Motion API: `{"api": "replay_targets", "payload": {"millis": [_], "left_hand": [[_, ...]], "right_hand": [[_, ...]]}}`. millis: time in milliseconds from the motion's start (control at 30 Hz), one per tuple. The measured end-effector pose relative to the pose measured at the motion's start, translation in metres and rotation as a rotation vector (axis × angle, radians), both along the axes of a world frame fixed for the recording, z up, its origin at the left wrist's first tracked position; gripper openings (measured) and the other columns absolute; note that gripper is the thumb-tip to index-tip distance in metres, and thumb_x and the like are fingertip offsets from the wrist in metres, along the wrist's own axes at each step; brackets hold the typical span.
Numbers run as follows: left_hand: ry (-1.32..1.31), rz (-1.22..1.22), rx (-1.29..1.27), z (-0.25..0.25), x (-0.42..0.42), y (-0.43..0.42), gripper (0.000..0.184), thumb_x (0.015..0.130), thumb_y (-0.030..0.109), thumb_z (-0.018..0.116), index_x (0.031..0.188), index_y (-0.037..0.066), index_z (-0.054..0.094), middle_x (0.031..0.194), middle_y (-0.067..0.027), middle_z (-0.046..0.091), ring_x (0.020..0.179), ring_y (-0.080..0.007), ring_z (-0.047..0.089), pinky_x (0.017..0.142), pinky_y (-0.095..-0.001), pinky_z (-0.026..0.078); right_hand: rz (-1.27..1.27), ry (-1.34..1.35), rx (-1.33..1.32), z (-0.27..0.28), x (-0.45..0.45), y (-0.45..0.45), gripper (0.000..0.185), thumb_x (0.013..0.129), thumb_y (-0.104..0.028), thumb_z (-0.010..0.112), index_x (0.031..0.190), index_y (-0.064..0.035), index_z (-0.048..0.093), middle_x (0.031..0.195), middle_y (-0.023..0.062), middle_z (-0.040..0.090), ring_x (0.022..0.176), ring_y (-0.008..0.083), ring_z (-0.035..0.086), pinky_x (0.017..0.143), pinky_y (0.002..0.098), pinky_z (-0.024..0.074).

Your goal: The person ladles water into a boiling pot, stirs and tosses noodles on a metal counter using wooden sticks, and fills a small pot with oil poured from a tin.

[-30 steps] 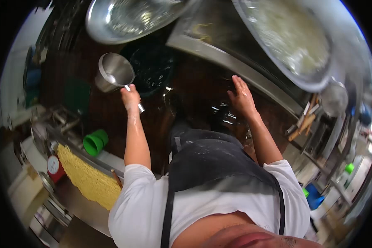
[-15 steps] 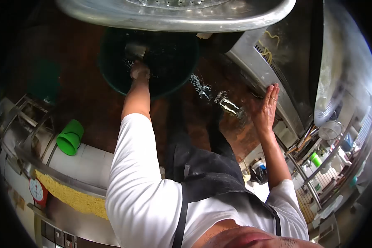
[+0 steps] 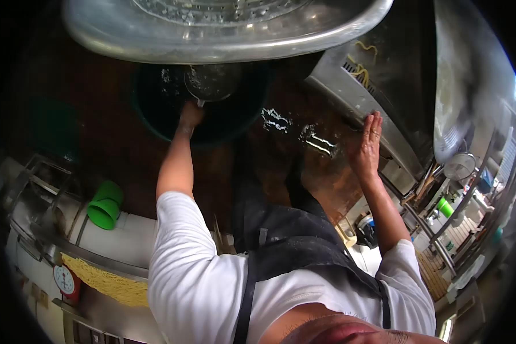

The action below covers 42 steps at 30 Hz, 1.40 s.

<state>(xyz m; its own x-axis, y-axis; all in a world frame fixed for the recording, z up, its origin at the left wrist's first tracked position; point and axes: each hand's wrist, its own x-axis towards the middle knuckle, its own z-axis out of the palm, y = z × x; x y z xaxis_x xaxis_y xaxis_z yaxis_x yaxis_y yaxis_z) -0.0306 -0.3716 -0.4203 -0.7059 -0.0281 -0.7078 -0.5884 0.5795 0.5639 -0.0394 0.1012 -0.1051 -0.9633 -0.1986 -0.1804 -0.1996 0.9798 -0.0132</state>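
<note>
My left hand (image 3: 191,114) is closed round the handle of a round metal pot (image 3: 213,82), inside a large dark green tub (image 3: 149,109) under the metal basin's edge. Whether the pot holds water is hard to tell in the dark. On the right, my right hand (image 3: 370,146) holds nothing, its fingers stretched out beside the metal edge of the stove (image 3: 350,94). Over the tub hangs the wide rim of a metal basin (image 3: 223,51) with a perforated inner part.
A green bucket (image 3: 104,206) lies at the left near yellow noodles (image 3: 106,282) and a red scale (image 3: 65,281). A large metal vessel (image 3: 470,74) and a strainer (image 3: 460,166) are at the right. The brown floor (image 3: 321,178) looks wet.
The metal pot went from above the floor down into the green tub, and now shows its round opening there. My right hand has moved right, beside the stove edge. The view has shifted.
</note>
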Motion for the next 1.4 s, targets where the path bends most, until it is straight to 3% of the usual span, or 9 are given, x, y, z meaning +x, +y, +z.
{"api": "replay_targets", "payload": {"millis": [100,200,367,567,767,900,1100,1233,1400], "left_hand": [[0.087,0.034,0.048,0.044,0.016,-0.003,0.050,0.074,0.013,0.066,0.121,0.001,0.058,0.102,-0.0261,0.068,0.095,-0.0407,0.068,0.077,-0.0473,0.054],[0.063,0.162,0.128,0.121,0.028,0.012,0.042,0.075,0.011,0.065,0.115,0.000,0.057,0.071,-0.0167,0.066,0.051,-0.0280,0.064,0.048,-0.0387,0.050],[0.103,0.274,0.131,0.239,0.061,0.045,0.038,0.075,0.012,0.067,0.109,-0.001,0.056,0.060,-0.0092,0.058,0.041,-0.0187,0.056,0.041,-0.0345,0.045],[0.181,0.285,0.109,0.359,0.096,0.094,0.032,0.078,0.011,0.073,0.099,-0.001,0.052,0.065,-0.0058,0.057,0.040,-0.0136,0.052,0.037,-0.0300,0.042],[0.206,0.204,0.238,0.477,0.082,0.176,0.032,0.080,0.010,0.070,0.104,0.000,0.051,0.067,-0.0042,0.054,0.041,-0.0121,0.049,0.038,-0.0278,0.041],[0.225,0.170,0.297,0.547,0.043,0.253,0.040,0.081,0.012,0.070,0.114,0.000,0.050,0.069,-0.0041,0.054,0.043,-0.0125,0.051,0.039,-0.0286,0.043],[0.355,-0.094,0.074,0.627,-0.052,0.368,0.020,0.080,0.011,0.071,0.083,0.008,0.051,0.059,-0.0025,0.054,0.044,-0.0133,0.053,0.042,-0.0299,0.045],[0.459,-0.308,0.013,0.655,-0.122,0.439,0.016,0.080,0.011,0.073,0.085,0.003,0.060,0.061,-0.0030,0.055,0.047,-0.0143,0.054,0.046,-0.0317,0.046],[0.554,-0.680,-0.661,0.659,-0.215,0.522,0.018,0.078,0.017,0.071,0.090,0.005,0.074,0.093,-0.0122,0.072,0.073,-0.0243,0.070,0.068,-0.0392,0.055]], "right_hand": [[-0.021,-0.027,-0.059,0.007,0.001,0.000,0.093,0.082,-0.016,0.069,0.154,0.0023,0.013,0.160,0.0274,0.012,0.148,0.0454,0.012,0.120,0.0512,0.0182],[-0.044,-0.021,-0.105,0.010,0.004,0.001,0.093,0.081,-0.013,0.068,0.154,0.0022,0.012,0.161,0.0251,0.010,0.149,0.0427,0.009,0.121,0.0509,0.0161],[-0.017,-0.027,-0.151,0.025,0.009,0.012,0.096,0.077,-0.013,0.070,0.153,0.0041,0.015,0.161,0.0253,0.009,0.150,0.0408,0.009,0.121,0.0486,0.0156],[-0.079,-0.124,-0.565,0.054,0.013,0.060,0.065,0.084,-0.019,0.067,0.140,0.0031,0.043,0.144,0.0256,0.046,0.135,0.0373,0.043,0.114,0.0399,0.0361],[0.000,-0.470,-0.685,0.131,0.075,0.170,0.054,0.088,-0.023,0.066,0.136,-0.0044,0.052,0.123,0.0182,0.065,0.115,0.0358,0.060,0.098,0.0419,0.0493],[-0.110,-0.396,-0.685,0.137,0.130,0.258,0.050,0.091,-0.019,0.065,0.137,-0.0042,0.051,0.122,0.0195,0.065,0.111,0.0338,0.064,0.094,0.0404,0.0519],[-0.322,-0.382,-0.737,0.129,0.202,0.342,0.052,0.090,-0.023,0.066,0.136,-0.0050,0.051,0.120,0.0182,0.066,0.113,0.0351,0.062,0.096,0.0424,0.0507],[-0.379,-0.363,-0.765,0.122,0.235,0.370,0.052,0.090,-0.023,0.066,0.137,-0.0050,0.051,0.120,0.0179,0.067,0.112,0.0349,0.063,0.096,0.0422,0.0509],[-0.438,-0.307,-0.806,0.118,0.262,0.393,0.049,0.094,-0.021,0.063,0.138,-0.0044,0.050,0.120,0.0187,0.067,0.107,0.0337,0.066,0.090,0.0399,0.0528]]}}
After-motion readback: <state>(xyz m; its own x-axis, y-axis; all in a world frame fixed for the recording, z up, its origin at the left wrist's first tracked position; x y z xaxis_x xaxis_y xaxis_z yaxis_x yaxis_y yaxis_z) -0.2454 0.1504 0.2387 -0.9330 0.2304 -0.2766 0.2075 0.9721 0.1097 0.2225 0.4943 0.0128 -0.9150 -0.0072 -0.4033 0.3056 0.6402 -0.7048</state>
